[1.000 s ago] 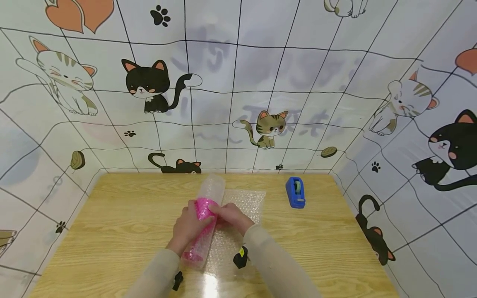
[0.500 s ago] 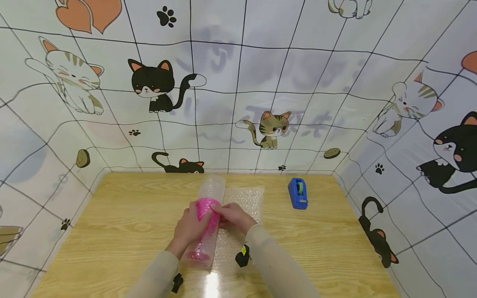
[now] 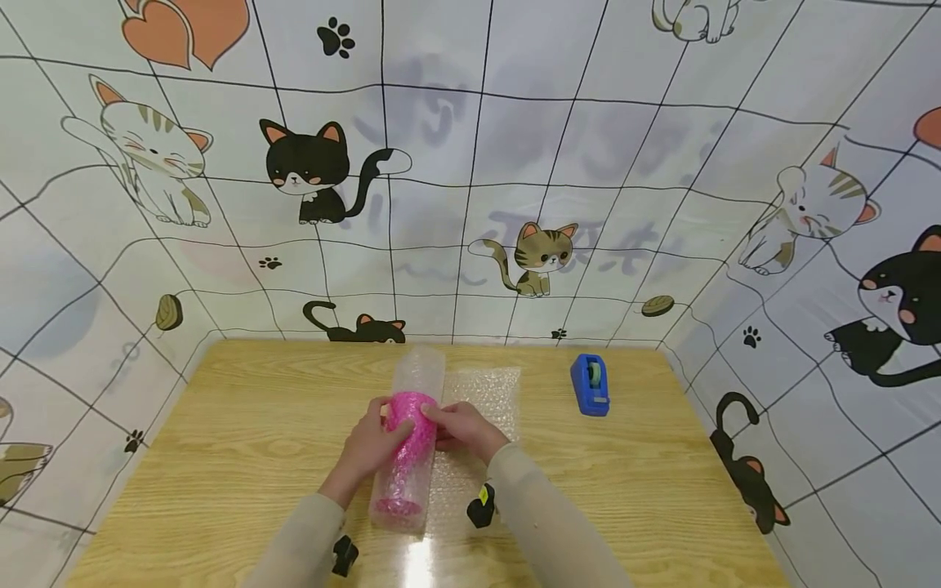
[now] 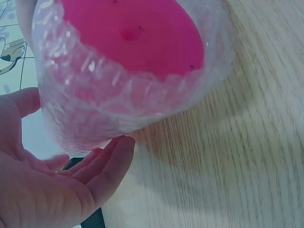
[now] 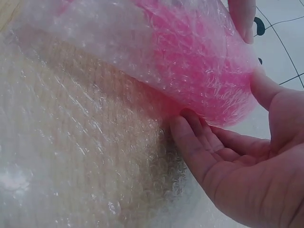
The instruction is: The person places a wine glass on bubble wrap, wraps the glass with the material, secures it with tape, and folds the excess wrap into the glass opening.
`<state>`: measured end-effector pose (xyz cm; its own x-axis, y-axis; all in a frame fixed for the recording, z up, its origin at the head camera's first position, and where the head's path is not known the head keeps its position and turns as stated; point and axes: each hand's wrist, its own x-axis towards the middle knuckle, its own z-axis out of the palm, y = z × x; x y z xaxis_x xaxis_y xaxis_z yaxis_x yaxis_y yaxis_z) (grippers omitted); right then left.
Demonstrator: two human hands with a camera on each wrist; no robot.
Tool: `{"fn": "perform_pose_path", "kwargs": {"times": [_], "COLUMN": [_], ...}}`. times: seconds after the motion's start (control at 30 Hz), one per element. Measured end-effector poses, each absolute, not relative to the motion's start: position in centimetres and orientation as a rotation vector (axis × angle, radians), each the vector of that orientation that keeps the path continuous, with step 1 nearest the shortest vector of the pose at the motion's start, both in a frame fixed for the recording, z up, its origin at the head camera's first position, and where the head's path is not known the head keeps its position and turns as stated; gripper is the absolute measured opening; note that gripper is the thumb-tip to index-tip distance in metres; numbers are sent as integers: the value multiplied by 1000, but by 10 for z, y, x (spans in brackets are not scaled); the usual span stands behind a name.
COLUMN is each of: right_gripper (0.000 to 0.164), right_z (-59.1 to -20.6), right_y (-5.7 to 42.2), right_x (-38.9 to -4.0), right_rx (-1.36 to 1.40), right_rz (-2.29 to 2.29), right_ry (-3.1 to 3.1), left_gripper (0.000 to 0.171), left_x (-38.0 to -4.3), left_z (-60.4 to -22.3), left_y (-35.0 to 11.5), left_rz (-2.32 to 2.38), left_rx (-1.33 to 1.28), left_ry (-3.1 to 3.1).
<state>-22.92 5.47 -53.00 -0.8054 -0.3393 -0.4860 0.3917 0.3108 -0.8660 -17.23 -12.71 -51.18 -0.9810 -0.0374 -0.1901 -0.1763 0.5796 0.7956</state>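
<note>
A pink object with a round base [image 4: 137, 38] lies on its side, rolled in clear bubble wrap [image 3: 404, 482]; its exact kind is hidden by the wrap. My left hand [image 3: 371, 441] holds the roll from the left, its thumb on top and its fingers curled along the far left side. From the right, my right hand [image 3: 466, 431] grips the same roll, thumb on top and fingers tucked low beneath its side, as the right wrist view shows. A flat, unrolled stretch of bubble wrap [image 5: 95, 142] spreads out on the table to the right of the roll.
A blue tape dispenser [image 3: 590, 385] stands at the back right of the wooden table [image 3: 257, 441]. Cat-print sheeting [image 3: 426, 212] rises behind the table and along both sides. Black wrist cameras [image 3: 481, 506] sit by the sleeves.
The wrapped roll has turned a little, its near end swinging right so it lies straighter. My left thumb and fingers have shifted slightly on it. The head view has shifted slightly.
</note>
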Motion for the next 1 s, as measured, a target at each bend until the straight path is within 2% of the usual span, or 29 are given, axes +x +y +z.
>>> {"fn": "perform_pose_path", "kwargs": {"times": [0.13, 0.27, 1.0], "right_gripper": [63, 61, 50], "right_z": [-530, -531, -536], "right_y": [56, 57, 57], "right_x": [-230, -230, -227], "right_rx": [64, 67, 115], "right_rz": [-1546, -1551, -1595], "right_ry": [1975, 1970, 1943], "left_gripper": [85, 88, 89], "left_x": [-173, -174, -171], "left_z": [-512, -515, -512], "left_y": [-129, -129, -120], "left_rz": [1364, 1366, 1337], "left_rx": [-220, -233, -216], "left_ry": [2581, 2542, 2570]}}
